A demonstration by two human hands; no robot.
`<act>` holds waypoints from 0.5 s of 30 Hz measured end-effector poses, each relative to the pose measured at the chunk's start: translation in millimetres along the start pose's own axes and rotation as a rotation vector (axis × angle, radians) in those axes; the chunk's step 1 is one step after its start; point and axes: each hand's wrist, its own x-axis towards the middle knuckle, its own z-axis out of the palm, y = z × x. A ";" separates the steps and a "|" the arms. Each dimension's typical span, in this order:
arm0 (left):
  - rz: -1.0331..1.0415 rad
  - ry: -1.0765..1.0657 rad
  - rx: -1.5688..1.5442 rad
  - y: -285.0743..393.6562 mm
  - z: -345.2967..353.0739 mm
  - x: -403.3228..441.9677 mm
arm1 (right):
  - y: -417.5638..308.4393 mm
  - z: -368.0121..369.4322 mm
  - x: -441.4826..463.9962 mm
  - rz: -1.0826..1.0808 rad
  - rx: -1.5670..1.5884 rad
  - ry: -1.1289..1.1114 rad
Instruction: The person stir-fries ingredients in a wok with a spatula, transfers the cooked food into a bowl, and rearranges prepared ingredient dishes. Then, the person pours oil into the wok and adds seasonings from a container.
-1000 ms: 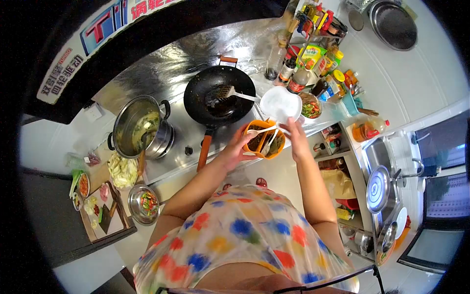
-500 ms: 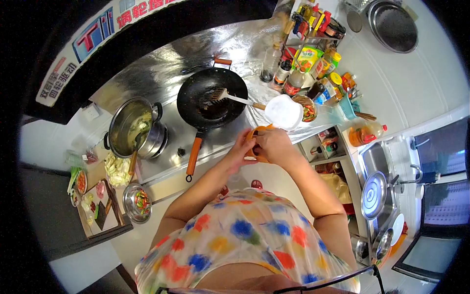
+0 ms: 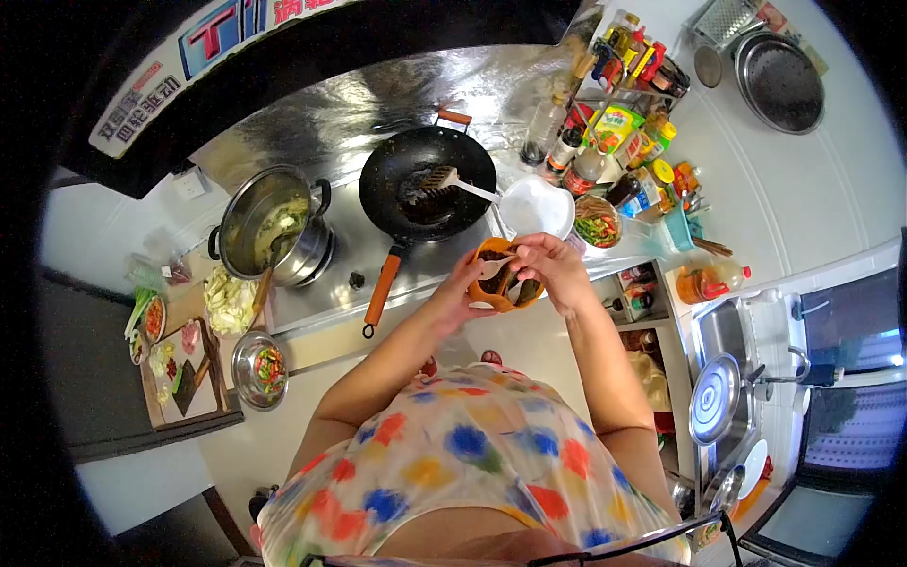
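My left hand (image 3: 459,295) is closed around the side of an orange seasoning box (image 3: 496,301), held in front of the stove. Dark brown contents show in one compartment. A small pale spoon (image 3: 493,268) lies across that part, and my right hand (image 3: 556,268) pinches its handle end. Another small spoon sits in the compartment beside it. Just beyond the box is a white bowl (image 3: 537,206). Behind my left hand, a black wok (image 3: 397,170) stands on the stove with a slotted spatula (image 3: 453,181) resting in it.
A steel pot (image 3: 307,248) with food and a ladle stands at the left. Below it are cabbage (image 3: 230,300), a steel bowl (image 3: 248,380) of chopped peppers and a cutting board (image 3: 204,401). Several bottles (image 3: 588,168) crowd the right counter, near a sink (image 3: 718,331).
My right hand has lifted out of the orange box to its right rim, now pinching a spoon. The box's inside has come into view. The whole view has shifted slightly.
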 end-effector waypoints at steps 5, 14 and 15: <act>0.025 0.000 0.003 -0.8 -4.9 -3.3 | -2.2 5.7 4.4 0.036 0.139 -0.051; 0.225 0.137 -0.185 14.4 -42.1 -35.1 | -36.5 -37.9 51.7 -0.496 0.218 0.264; 0.248 0.150 -0.178 18.6 -45.0 -42.4 | -26.3 -47.0 68.1 -0.519 0.167 0.326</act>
